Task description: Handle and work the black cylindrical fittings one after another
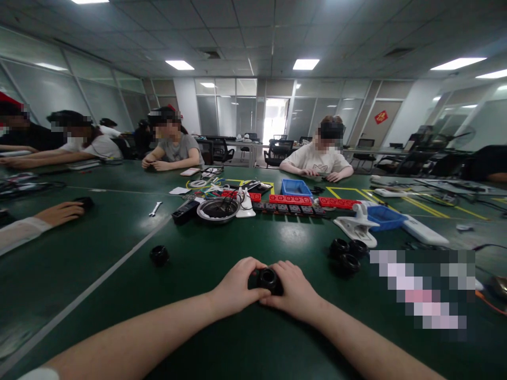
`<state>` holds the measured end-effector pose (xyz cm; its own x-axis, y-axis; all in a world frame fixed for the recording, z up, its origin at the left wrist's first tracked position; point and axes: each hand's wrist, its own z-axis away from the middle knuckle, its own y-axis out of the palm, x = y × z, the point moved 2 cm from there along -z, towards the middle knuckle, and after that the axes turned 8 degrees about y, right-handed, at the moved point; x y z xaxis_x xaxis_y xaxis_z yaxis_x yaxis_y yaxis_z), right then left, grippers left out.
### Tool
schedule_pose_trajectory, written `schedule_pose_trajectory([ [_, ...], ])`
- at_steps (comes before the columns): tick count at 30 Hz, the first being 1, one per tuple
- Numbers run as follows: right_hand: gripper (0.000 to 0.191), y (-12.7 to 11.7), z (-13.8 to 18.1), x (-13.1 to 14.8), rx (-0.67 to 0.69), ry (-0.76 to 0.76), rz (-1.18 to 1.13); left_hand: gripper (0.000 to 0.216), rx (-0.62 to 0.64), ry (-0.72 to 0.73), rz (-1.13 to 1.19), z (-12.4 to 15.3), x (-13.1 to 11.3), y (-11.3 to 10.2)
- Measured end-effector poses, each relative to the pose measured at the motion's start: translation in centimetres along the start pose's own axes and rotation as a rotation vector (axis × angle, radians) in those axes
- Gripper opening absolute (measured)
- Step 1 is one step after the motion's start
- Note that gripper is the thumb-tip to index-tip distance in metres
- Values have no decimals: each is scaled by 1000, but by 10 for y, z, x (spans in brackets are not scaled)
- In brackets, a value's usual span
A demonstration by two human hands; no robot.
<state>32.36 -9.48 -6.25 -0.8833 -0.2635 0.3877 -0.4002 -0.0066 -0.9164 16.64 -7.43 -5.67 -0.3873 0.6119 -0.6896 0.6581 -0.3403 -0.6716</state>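
Between my two hands is a black ring-shaped part [268, 276] with a round opening facing up, at or just above the green table. My left hand [240, 285] grips it from the left, thumb in front and fingers behind. On the other side my right hand [292, 287] is closed around it, thumb near the left thumb. Three similar black parts [348, 262] are grouped to the right of my hands. Another single black part [159, 255] lies to the left.
Across the green table [190, 343] are a round metal dish [218, 217], red socket strips [291, 200], a white clamp stand [358, 227], blue bins [384, 217] and a wrench [156, 209]. A co-worker's hand [63, 212] rests at the left; other people sit around.
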Motion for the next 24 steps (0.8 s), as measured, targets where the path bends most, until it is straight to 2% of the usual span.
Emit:
schedule_pose_trajectory([
  [4,34,-11,-3,-11,250,-176,-211,37,109,65,49,1,-1,-5],
  [6,28,-14,-6,-16,299,-204,-246,38,140,84,65,2,-2,-6],
  [9,28,-15,-7,-19,291,-181,-242,39,151,99,88,4,-2,-6],
  [12,35,-8,-6,-18,237,-95,-216,38,129,68,85,4,-2,-3],
  [17,42,6,-3,-7,22,105,-65,34,-16,-32,18,1,2,4],
  [20,44,5,-2,-1,-69,106,31,31,-51,-48,3,1,1,4],
  [22,51,1,-1,-1,1,13,-9,32,-21,-27,10,2,-2,2],
  [24,51,-5,0,-3,133,-95,-66,34,51,5,34,4,-4,-1],
])
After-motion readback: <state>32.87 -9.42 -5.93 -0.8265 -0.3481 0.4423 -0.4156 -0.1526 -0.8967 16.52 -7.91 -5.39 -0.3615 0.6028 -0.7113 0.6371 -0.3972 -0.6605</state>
